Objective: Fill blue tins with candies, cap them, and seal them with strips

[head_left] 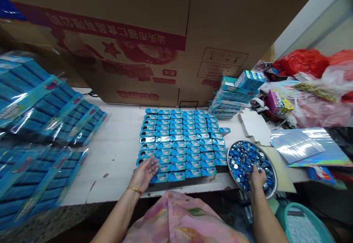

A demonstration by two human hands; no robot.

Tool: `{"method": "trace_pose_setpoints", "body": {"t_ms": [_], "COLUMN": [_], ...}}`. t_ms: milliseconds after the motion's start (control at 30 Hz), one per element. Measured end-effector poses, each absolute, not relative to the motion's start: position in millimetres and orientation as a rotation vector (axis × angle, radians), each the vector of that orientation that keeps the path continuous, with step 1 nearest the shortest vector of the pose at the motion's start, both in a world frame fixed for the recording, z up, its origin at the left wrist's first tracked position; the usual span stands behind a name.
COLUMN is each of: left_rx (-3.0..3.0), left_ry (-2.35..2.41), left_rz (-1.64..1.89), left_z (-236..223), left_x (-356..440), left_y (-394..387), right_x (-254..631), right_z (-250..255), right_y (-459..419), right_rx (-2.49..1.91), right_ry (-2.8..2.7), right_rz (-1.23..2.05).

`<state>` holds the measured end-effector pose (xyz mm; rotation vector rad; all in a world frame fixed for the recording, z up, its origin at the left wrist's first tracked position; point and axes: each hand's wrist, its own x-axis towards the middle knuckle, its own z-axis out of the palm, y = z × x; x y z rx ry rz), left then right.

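Observation:
Rows of small blue rectangular tins (179, 143) stand tightly packed on the white table top (110, 162), and several in the left column show silver insides. My left hand (143, 175) is open with its fingers spread, touching the lower left corner of the rows. It wears a gold bracelet. My right hand (257, 178) reaches into a round metal tray (271, 162) heaped with blue and silver round lids (242, 158). Its fingers are bunched among the lids, and whatever they hold is hidden.
Shrink-wrapped blue packs (41, 103) lie piled at left. A large cardboard carton (110, 40) with red print stands behind the table. Stacked blue boxes (231, 95), holographic film sheets (303, 147) and red plastic bags (303, 62) lie at right. A teal basket (300, 224) sits below.

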<state>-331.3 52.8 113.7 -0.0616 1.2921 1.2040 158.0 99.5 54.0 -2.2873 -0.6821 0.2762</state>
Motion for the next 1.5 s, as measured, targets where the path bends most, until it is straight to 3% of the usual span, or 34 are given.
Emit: {"method": "trace_pose_setpoints", "body": {"t_ms": [133,300,433,600,967,1333,1500], "left_rx": [-0.03,-0.082,-0.191,-0.33,-0.557,-0.531,-0.479], "left_ry": [1.111,0.707,0.588,0.644,0.807,0.924,0.929], "left_rz": [1.129,1.002,1.078,1.268,1.229,1.197,1.207], "left_z": [124.3,130.3,123.5,108.4,92.5,84.4,87.9], "left_x": [-296.4,-256.5,-262.0,-308.7,-365.1,-389.7,-417.7], "left_y": [71.3,101.0,117.8,121.8,130.7,124.5,109.9], "right_x": [114.6,-51.1,-166.2,-215.2,-263.1,-287.5,-298.3], "right_z": [92.0,127.2,124.0,120.7,111.1,107.6,95.1], "right_y": [124.2,147.5,142.7,139.2,170.0,168.9,195.2], "right_rx": [-2.083,-1.557,-1.094,-0.859,-1.047,-1.025,-1.334], "right_ry": [-0.711,-1.444,-2.215,-2.675,-2.198,-2.555,-2.219], "right_rz": [0.477,0.908,0.694,0.51,1.071,1.012,1.087]}}
